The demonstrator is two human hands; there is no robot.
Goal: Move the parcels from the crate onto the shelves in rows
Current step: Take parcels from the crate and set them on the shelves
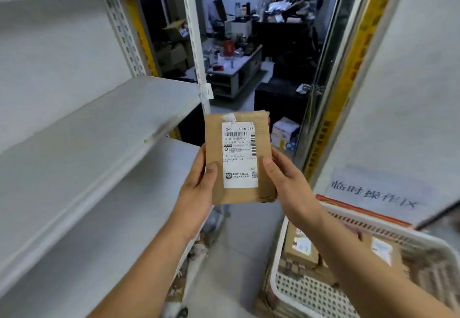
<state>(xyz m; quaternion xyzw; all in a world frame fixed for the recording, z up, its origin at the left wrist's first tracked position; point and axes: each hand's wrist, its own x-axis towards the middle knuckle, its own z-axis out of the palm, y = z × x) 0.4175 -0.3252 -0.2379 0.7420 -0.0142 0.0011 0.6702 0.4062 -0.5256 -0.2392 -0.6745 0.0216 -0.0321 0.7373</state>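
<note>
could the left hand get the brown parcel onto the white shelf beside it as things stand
Probably yes. The left hand and right hand grip the brown cardboard parcel, and the white metal shelf lies bare just to its left, with nothing between.

1. Parcel: brown cardboard, matt, creased and frayed at the lower right corner.
2. Label on the parcel: white printed paper, smooth.
3. Shelves: white-painted metal, smooth, matt; perforated uprights.
4. Crate: white plastic, perforated mesh walls.
5. Parcels in the crate: brown cardboard, matt.
</note>
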